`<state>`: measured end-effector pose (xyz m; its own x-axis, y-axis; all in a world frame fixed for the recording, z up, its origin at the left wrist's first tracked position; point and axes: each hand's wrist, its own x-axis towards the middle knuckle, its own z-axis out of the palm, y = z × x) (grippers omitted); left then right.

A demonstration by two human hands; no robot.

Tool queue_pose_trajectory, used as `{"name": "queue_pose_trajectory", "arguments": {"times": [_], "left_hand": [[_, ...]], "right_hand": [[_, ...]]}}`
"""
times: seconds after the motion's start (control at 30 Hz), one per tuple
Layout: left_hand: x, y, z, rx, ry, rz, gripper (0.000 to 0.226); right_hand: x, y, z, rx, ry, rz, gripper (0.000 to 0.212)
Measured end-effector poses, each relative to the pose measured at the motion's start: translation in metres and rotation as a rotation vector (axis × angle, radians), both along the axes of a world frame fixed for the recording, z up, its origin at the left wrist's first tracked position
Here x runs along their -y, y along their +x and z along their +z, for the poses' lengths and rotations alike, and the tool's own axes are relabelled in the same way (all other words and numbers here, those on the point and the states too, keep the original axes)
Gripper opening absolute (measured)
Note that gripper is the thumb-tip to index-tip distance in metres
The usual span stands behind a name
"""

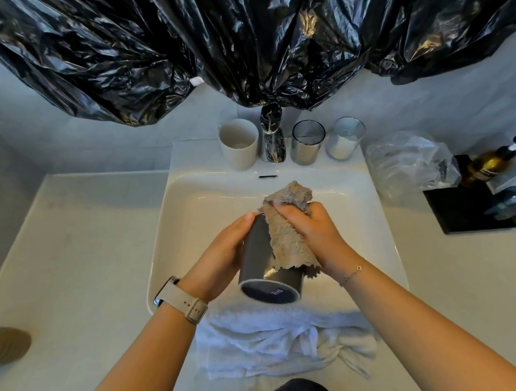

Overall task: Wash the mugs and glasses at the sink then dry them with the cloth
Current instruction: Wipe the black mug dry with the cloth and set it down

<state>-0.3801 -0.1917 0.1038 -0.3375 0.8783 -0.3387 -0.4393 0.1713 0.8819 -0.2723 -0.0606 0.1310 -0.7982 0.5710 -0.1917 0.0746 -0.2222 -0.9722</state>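
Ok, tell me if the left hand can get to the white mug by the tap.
Probably not yet: the left hand holds the grey cup. The path to the white mug looks clear.

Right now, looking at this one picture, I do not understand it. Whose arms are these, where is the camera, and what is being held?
No machine here: a person works with bare hands. The single picture comes from a camera worn on the person's head, looking forward and down, so the arms enter from the bottom.

The left hand, with a watch on its wrist, holds a dark cup tilted over the white sink, one end facing the camera. The right hand grips a beige cloth and presses it on the cup's side.

Behind the basin, beside the tap, stand a white mug on the left and two glasses on the right. A white towel lies at the near edge. Black plastic sheeting hangs above.
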Motion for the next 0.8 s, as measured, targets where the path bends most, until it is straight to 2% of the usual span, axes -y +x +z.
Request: {"name": "queue_pose_trajectory", "arguments": {"times": [0.1,0.2,0.27,0.37,0.43,0.5,0.63,0.7,0.8], "left_hand": [[-0.004,0.001,-0.002,-0.043,0.003,0.038,0.054],[-0.006,0.001,-0.009,0.021,-0.066,0.074,0.044],[-0.008,0.003,-0.016,0.077,-0.113,0.192,0.041],[-0.009,0.006,-0.027,0.217,-0.119,0.362,0.031],[-0.011,0.005,-0.035,0.298,-0.133,0.428,0.030],[-0.014,0.004,-0.039,0.402,-0.147,0.469,0.040],[-0.026,0.003,-0.040,0.543,-0.117,0.528,0.053],[-0.032,0.007,-0.040,0.596,-0.117,0.603,0.052],[-0.036,0.008,-0.041,0.591,-0.175,0.692,0.037]], "right_hand": [[0.002,-0.011,-0.006,0.092,-0.151,-0.075,0.020],[0.003,-0.020,-0.016,0.151,-0.302,-0.169,0.028],[0.004,-0.023,-0.023,0.148,-0.420,-0.196,0.029],[0.005,-0.024,-0.034,0.128,-0.556,-0.222,0.020],[0.008,-0.027,-0.044,0.120,-0.590,-0.259,0.018],[0.010,-0.029,-0.054,0.111,-0.597,-0.350,0.012],[0.013,-0.038,-0.066,0.042,-0.741,-0.589,0.023],[0.017,-0.043,-0.071,0.044,-0.747,-0.586,0.029],[0.025,-0.043,-0.076,-0.006,-0.711,-0.521,0.030]]}}
